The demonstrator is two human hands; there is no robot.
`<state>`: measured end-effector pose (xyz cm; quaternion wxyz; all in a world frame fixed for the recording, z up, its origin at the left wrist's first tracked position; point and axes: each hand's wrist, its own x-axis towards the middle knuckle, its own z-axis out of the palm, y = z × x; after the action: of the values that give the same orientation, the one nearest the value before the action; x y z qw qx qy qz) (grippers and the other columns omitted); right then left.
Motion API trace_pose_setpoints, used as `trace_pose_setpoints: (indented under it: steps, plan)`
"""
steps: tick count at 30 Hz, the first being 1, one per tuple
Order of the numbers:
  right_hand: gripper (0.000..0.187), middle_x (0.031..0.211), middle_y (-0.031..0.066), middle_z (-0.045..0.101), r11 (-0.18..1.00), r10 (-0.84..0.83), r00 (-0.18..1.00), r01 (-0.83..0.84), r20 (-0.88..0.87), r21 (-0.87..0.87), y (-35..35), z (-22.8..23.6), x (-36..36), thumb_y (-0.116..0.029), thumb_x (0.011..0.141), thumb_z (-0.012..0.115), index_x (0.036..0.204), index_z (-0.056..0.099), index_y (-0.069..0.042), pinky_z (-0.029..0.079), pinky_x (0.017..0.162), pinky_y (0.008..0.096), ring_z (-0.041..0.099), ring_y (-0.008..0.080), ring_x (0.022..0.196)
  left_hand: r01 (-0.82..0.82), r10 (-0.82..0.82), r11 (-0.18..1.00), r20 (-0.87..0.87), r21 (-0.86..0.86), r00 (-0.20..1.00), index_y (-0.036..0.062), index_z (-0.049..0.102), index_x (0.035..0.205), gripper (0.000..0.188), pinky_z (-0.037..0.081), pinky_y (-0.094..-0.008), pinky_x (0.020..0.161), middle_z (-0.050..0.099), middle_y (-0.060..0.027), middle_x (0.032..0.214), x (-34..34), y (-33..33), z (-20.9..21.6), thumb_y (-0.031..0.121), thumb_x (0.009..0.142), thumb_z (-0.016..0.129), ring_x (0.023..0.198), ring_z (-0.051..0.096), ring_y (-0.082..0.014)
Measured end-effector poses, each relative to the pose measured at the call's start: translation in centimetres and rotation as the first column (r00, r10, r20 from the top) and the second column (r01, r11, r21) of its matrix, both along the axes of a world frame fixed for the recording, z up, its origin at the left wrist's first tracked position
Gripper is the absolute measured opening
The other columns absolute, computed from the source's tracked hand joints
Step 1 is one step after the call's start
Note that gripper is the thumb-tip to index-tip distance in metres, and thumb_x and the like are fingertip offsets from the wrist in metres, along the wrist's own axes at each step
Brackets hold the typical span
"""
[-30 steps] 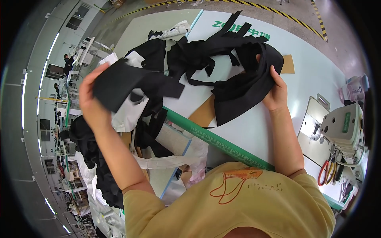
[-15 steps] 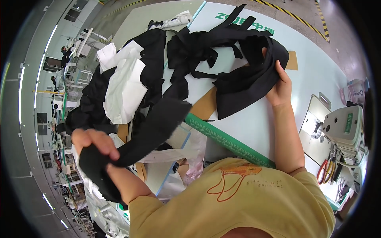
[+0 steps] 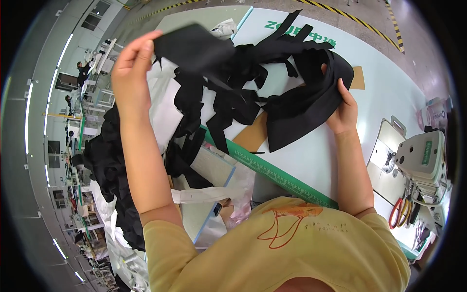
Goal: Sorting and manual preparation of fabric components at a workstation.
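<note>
My left hand [image 3: 134, 65] is raised at the upper left and pinches the edge of a black fabric piece [image 3: 189, 47], which is blurred by motion. In my right hand [image 3: 343, 109] is a folded bundle of black fabric strips [image 3: 304, 114]; the thumb lies on its outer face and the other fingers are mostly hidden behind it. Between the two, more black strips [image 3: 231, 109] lie tangled on the pale table. White cloth [image 3: 164, 95] rests among the black pieces near my left forearm.
A green ruler [image 3: 275, 176] runs along the table's near edge. Brown card [image 3: 250, 134] lies partly under the bundle. At the right stand a sewing machine [image 3: 421, 153] and scissors [image 3: 396, 213]. A black heap [image 3: 109, 155] lies left of my forearm.
My left hand has swung from the lower left up to the far left, lifting a black fabric piece over the pile. My right hand has barely moved and still grips its bundle.
</note>
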<state>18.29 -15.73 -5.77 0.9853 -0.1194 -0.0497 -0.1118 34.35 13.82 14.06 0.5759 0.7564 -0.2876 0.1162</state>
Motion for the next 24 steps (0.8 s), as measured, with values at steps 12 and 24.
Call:
trace_pose_setpoints:
  steps: [12, 24]
  plan:
    - [0.042, 0.133, 0.0107, 0.047, 0.999, -0.025, 0.999, 0.025, -0.021, 0.019, -0.1, 0.7, -0.2, -0.018, 0.095, 0.043, 0.132, 0.04, 0.002, 0.035, 0.103, 0.0338, 0.047, 0.0223, 0.121, 0.074, -0.075, 0.77, -0.026, 0.634, 0.997, 0.0023, 0.057, 0.111, 0.038, 0.046, -0.0265, 0.074, 0.063, -0.0091, 0.107, 2.3, -2.7, -1.5, 0.029, 0.085, 0.063, 0.091, 0.057, -0.0132]
    - [0.042, 0.132, 0.0116, 0.048, 0.999, -0.036, 0.998, 0.036, -0.049, 0.004, 0.1, 0.5, -0.1, -0.019, 0.095, 0.044, 0.131, 0.04, 0.003, 0.036, 0.103, 0.0347, 0.047, 0.0226, 0.12, -0.485, 0.271, 0.822, 0.544, 0.299, 0.794, 0.0087, 0.06, 0.105, 0.026, 0.047, -0.0303, 0.073, 0.061, -0.0096, 0.089, 4.7, -1.0, -4.4, 0.001, 0.083, 0.05, 0.076, 0.058, -0.02]
